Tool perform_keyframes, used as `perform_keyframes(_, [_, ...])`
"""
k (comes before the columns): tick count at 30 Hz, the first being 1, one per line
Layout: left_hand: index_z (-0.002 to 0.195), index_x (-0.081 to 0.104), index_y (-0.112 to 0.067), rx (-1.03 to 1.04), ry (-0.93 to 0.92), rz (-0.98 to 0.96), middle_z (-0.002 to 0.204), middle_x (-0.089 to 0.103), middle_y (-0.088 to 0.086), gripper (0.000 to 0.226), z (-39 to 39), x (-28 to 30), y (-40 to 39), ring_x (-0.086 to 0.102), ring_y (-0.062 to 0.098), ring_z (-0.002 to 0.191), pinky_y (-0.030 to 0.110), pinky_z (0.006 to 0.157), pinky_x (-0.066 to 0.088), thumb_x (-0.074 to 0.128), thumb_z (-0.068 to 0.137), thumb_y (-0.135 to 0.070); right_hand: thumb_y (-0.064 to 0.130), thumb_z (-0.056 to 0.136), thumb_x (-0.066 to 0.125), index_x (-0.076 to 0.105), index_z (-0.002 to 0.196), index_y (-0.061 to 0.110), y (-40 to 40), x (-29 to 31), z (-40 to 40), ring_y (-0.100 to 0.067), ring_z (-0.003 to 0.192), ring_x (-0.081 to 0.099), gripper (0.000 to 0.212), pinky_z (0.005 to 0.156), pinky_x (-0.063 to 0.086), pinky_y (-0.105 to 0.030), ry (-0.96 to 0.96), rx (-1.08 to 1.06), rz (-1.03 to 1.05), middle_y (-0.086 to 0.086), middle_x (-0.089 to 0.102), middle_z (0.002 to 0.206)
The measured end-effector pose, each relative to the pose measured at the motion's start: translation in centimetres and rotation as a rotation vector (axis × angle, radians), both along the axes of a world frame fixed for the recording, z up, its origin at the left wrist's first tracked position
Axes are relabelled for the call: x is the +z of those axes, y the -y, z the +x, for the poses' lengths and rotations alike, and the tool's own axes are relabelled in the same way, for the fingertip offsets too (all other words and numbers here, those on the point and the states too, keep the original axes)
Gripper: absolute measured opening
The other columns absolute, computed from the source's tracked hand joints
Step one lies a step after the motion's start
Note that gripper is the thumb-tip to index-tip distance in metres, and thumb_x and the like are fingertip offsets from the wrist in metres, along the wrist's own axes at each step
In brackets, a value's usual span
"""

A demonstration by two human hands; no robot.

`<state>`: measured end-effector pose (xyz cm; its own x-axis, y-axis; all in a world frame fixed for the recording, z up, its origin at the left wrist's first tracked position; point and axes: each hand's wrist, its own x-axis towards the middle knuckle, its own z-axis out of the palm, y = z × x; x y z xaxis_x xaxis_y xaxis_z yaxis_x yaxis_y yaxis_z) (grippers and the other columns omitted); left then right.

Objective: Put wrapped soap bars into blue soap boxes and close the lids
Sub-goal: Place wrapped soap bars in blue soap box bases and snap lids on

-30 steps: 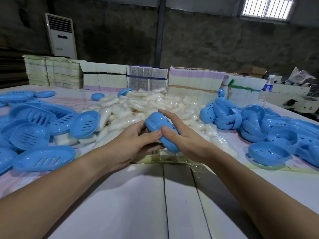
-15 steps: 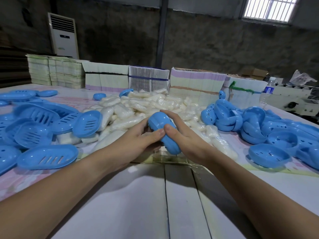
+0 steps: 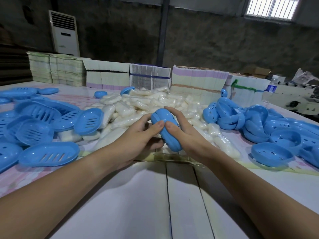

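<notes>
Far left, slotted blue lids (image 3: 49, 156) and trays lie piled on the table (image 3: 138, 204). Back left, an AC unit (image 3: 64, 32) stands by the wall, with stacks of flat cartons (image 3: 57, 70) along the table's far edge. Centre, a heap of wrapped soaps (image 3: 138, 106) sits behind the hands. Left hand (image 3: 138, 140) grips the closed soap box (image 3: 166, 129) from the left, thumb pressed on its top, fingers curled under. The box is held just above the table, in front of the soap heap, both halves together, seam showing at its far end. Right hand (image 3: 188, 135) grips it from the right, thumb on top touching the left thumb, fingers wrapped over the far side. Right, a pile of blue box bottoms (image 3: 272, 152). Far right, a water bottle (image 3: 272, 84).
</notes>
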<state>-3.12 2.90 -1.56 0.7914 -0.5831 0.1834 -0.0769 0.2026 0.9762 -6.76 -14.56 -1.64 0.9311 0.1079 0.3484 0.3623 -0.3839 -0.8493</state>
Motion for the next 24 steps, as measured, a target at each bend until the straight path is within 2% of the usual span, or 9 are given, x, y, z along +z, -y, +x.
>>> perform_keyframes(6, [0.113,0.07,-0.031,-0.05,0.047,-0.01,0.114,0.062,0.028,0.033,-0.3,0.21,-0.18,0.054,0.033,0.098,0.055,0.106,0.044,0.066,0.082,-0.042,0.057,0.087,0.055,0.04,0.131,0.059,-0.29,0.45,-0.3,-0.007,0.086,0.068,0.047,0.072,0.054,-0.024,-0.022,0.026,0.047,0.002,0.059,0.123])
perform_keyframes(8, [0.108,0.072,-0.034,-0.086,0.049,-0.014,0.107,0.061,0.021,0.027,-0.26,0.24,-0.15,0.053,0.031,0.094,0.043,0.097,0.053,0.065,0.083,-0.042,0.058,0.085,0.055,0.041,0.129,0.06,-0.26,0.56,-0.41,-0.007,0.084,0.067,0.046,0.071,0.053,-0.025,-0.022,0.021,0.036,0.002,0.059,0.12])
perform_keyframes(10, [0.113,0.071,-0.032,-0.075,0.048,-0.005,0.107,0.062,0.016,0.033,-0.14,0.16,-0.17,0.06,0.028,0.087,0.033,0.087,0.057,0.065,0.082,-0.042,0.057,0.086,0.055,0.044,0.126,0.061,-0.22,0.57,-0.46,-0.007,0.083,0.068,0.042,0.07,0.053,-0.024,-0.018,0.012,0.026,0.003,0.062,0.117])
perform_keyframes(13, [0.12,0.065,-0.027,-0.024,0.091,0.036,0.111,0.063,0.023,0.04,-0.12,-0.04,-0.03,0.062,0.029,0.088,0.043,0.097,0.054,0.064,0.085,-0.045,0.053,0.088,0.055,0.049,0.122,0.06,-0.29,0.65,-0.55,-0.008,0.087,0.069,0.036,0.07,0.053,-0.021,-0.009,-0.008,0.037,0.005,0.065,0.116])
perform_keyframes(15, [0.119,0.064,-0.03,0.007,0.109,0.059,0.114,0.063,0.026,0.03,-0.27,0.04,-0.06,0.061,0.029,0.091,0.053,0.105,0.047,0.061,0.093,-0.045,0.059,0.086,0.053,0.047,0.126,0.061,-0.49,0.74,-0.67,-0.006,0.093,0.068,0.04,0.074,0.052,-0.02,0.018,-0.031,0.019,0.011,0.062,0.121])
perform_keyframes(17, [0.113,0.065,-0.037,-0.01,0.113,0.073,0.106,0.061,0.021,0.019,-0.34,0.13,-0.13,0.054,0.028,0.09,0.058,0.107,0.041,0.058,0.097,-0.045,0.057,0.089,0.051,0.043,0.131,0.058,-0.59,0.68,-0.75,-0.006,0.097,0.067,0.043,0.077,0.053,-0.021,0.037,-0.03,0.018,0.014,0.06,0.124])
perform_keyframes(19, [0.108,0.066,-0.041,-0.032,0.099,0.066,0.106,0.06,0.024,0.016,-0.37,0.23,-0.17,0.053,0.029,0.092,0.058,0.106,0.041,0.059,0.095,-0.047,0.052,0.093,0.051,0.042,0.135,0.055,-0.67,0.56,-0.84,-0.008,0.097,0.068,0.043,0.077,0.054,-0.023,0.038,-0.013,0.039,0.011,0.059,0.125])
perform_keyframes(22, [0.105,0.068,-0.044,-0.046,0.094,0.046,0.106,0.06,0.024,0.016,-0.54,0.42,-0.28,0.053,0.03,0.092,0.048,0.098,0.044,0.061,0.091,-0.051,0.049,0.092,0.053,0.043,0.135,0.051,-0.92,0.64,-0.86,-0.011,0.096,0.069,0.044,0.077,0.055,-0.023,0.038,0.001,0.074,0.009,0.06,0.124])
perform_keyframes(24, [0.108,0.068,-0.042,-0.045,0.086,0.031,0.116,0.062,0.029,0.021,-0.52,0.38,-0.26,0.061,0.03,0.091,0.043,0.095,0.053,0.063,0.089,-0.051,0.047,0.092,0.053,0.043,0.135,0.05,-1.0,0.69,-0.71,-0.01,0.093,0.069,0.044,0.074,0.055,-0.022,0.023,0.012,0.086,0.006,0.061,0.123])
